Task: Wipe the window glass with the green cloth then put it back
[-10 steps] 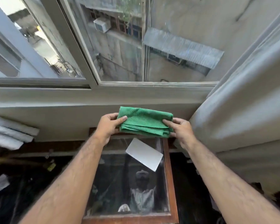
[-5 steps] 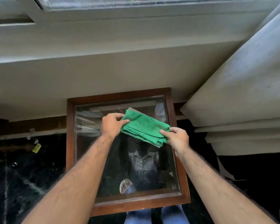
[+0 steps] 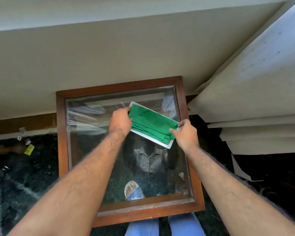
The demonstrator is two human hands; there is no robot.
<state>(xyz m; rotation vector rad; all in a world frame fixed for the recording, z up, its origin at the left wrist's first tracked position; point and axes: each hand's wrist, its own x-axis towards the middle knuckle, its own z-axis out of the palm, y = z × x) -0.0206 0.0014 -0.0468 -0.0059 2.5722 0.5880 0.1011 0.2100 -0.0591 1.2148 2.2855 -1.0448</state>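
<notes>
1. Since half a second ago the camera has tipped further down: window frame gone from view, and the green cloth (image 3: 151, 125) has come lower, now lying over a white sheet (image 3: 168, 145) that was barely visible under it before.
2. Left hand (image 3: 120, 122): fingers curled over the cloth's left end, closed on it, knuckles toward the camera. Fingertips themselves hidden behind the hand.
3. Right hand (image 3: 186, 134): thumb and forefinger pinched on the cloth's right end, near the sheet's right corner. Other fingers folded under.
4. Cloth: folded in several layers, stretched between the two hands, tilted with its left end farther from the body. Whether it fully rests on the sheet or is just above it, cannot tell.
5. White sheet: thin white margin shows along the cloth's far and near edges; it lies on the glass top.
6. Below the hands: glass-topped table (image 3: 197, 189) with a brown wooden frame. Glass reflects the person's shirt; a sandalled foot shows through the glass near the body-side edge. Both forearms cross the glass and cover much of its left and right parts.
7. Beyond the hands: a pale wall ledge (image 3: 95, 57) runs across the view, above the table's far rail.
8. Right of the right hand: pale curtain folds (image 3: 255, 92), hanging near the table's far right corner.
9. Left of the left hand, well apart: dark marbled floor (image 3: 24, 176) with a small yellow tag (image 3: 29, 149) and scraps of litter.
10. Nearest the body: blue trouser legs (image 3: 143, 227) below the table's near rail.
</notes>
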